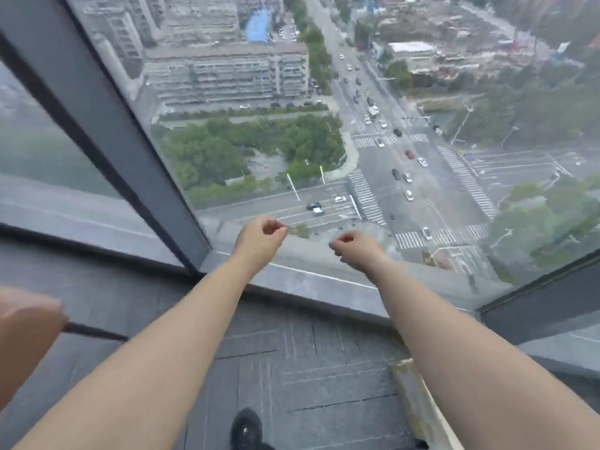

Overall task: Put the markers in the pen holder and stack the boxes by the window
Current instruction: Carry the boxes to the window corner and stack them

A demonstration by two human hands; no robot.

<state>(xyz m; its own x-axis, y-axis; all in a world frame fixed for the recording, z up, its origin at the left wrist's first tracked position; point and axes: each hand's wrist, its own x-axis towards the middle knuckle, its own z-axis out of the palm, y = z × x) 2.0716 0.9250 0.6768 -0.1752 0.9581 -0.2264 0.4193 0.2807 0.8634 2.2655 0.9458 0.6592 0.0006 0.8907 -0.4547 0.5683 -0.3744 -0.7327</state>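
Facing window point(324, 125): left hand point(259, 237), right hand point(355, 248)

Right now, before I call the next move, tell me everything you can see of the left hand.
The left hand is bare, at the end of an outstretched bare forearm, raised in front of the window glass, right of the dark frame post. Its back faces the camera. The fingers are curled in, thumb and forefinger tips close together, and nothing shows in its grip. Whether it touches the glass cannot be told. It is apart from the right hand.
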